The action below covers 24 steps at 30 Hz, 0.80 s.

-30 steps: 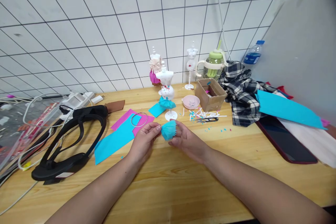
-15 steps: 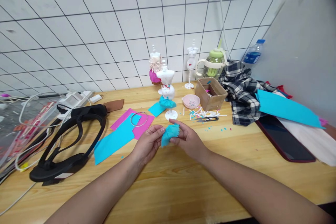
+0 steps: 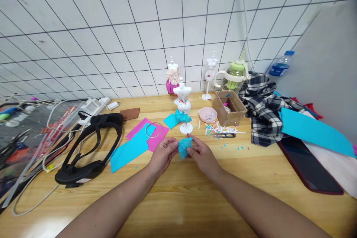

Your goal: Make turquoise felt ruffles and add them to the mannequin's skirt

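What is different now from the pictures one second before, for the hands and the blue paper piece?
The blue pleated paper piece, spread like a fan a second ago, is now gathered narrower between the left hand and right hand, which moved closer together. Both hands kept their hold. The mannequin with the blue skirt and the scissors stayed where they were.

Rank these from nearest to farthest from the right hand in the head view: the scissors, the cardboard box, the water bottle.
Measured from the right hand:
1. Scissors, just beyond it to the right on the table.
2. Cardboard box, farther back, behind the paper scraps.
3. Water bottle, far right by the wall.
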### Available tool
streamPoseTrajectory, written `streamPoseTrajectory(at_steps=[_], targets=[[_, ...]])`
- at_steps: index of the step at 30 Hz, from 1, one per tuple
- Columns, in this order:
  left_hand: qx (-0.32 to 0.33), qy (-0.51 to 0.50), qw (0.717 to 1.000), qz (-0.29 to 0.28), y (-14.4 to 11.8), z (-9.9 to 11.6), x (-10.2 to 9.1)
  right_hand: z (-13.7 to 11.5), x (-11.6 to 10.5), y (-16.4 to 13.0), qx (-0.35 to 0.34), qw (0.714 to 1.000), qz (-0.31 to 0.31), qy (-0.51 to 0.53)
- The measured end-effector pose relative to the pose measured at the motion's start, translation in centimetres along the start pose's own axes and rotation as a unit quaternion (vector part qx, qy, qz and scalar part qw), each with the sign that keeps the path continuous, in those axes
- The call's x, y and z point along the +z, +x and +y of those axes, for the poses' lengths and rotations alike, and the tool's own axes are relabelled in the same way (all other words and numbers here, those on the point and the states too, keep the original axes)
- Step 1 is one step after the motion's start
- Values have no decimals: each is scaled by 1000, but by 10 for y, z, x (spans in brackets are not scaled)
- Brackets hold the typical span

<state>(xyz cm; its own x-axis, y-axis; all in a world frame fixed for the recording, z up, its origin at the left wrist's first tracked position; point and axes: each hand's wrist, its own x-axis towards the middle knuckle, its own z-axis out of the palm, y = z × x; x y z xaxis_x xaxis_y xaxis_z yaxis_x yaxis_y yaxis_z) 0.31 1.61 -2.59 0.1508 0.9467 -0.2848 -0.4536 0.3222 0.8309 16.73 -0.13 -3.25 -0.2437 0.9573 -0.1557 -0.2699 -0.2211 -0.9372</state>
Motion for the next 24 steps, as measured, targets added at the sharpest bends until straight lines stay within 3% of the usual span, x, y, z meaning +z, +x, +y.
streamPoseTrajectory(at_steps=[6,13,18,20,24], targets=[[-10,33,999,22,-1,5,5,1,-2,-3,-2,1000,20,13],[-52,41,997,26,3,5,23,-18,-4,6,28,998,41,43],[-19,26,997,72,16,5,24,-9,-5,11,84,981,82,153],[14,86,993,84,22,5,19,2,-6,10,48,975,108,186],[46,189,979,65,31,5,12,19,-5,6,-19,984,133,114]])
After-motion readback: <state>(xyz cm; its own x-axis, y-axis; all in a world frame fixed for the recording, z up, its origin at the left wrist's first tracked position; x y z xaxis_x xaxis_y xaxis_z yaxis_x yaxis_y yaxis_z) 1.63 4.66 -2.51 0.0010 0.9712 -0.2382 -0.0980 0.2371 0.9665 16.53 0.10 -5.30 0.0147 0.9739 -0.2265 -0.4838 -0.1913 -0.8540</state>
